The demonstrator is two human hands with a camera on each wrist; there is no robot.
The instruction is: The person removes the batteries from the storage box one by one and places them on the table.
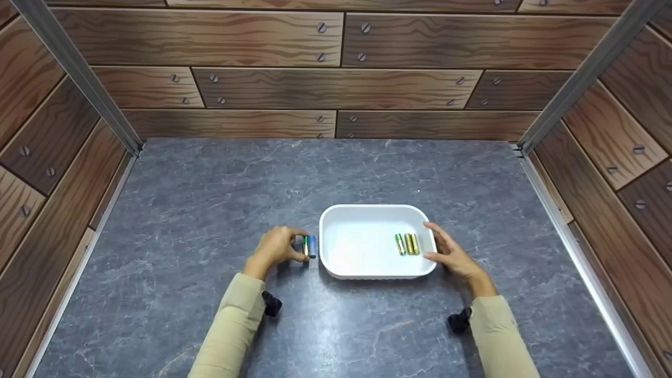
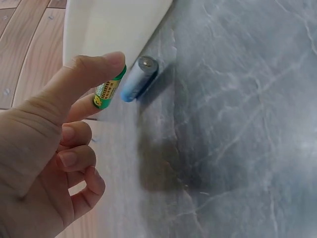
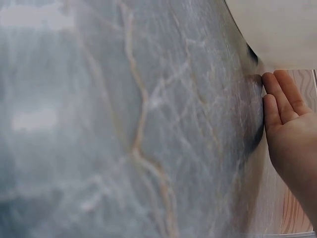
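Battery (image 2: 107, 90), green, lower centre of the head frame, left of white tray (image 1: 357, 244): your left hand (image 1: 276, 246) pinches its ends; right hand (image 1: 455, 258), fingers spread, touches tray's right rim. Probably light, rigid, slick; hold end-to-end.

Seen from your head camera, a long, pale khaki-beige cloth sleeve (image 1: 228, 331) covers your left arm at seven o'clock; a matching khaki-beige cloth sleeve (image 1: 501, 333) covers your right arm between four and five o'clock. Soft creases mark the fabric, and each cuff ends near the wrist. A small, blocky black device (image 1: 272, 304) sits at your left cuff's four o'clock; a second blocky black device (image 1: 460, 321) sits at your right cuff's eight o'clock.
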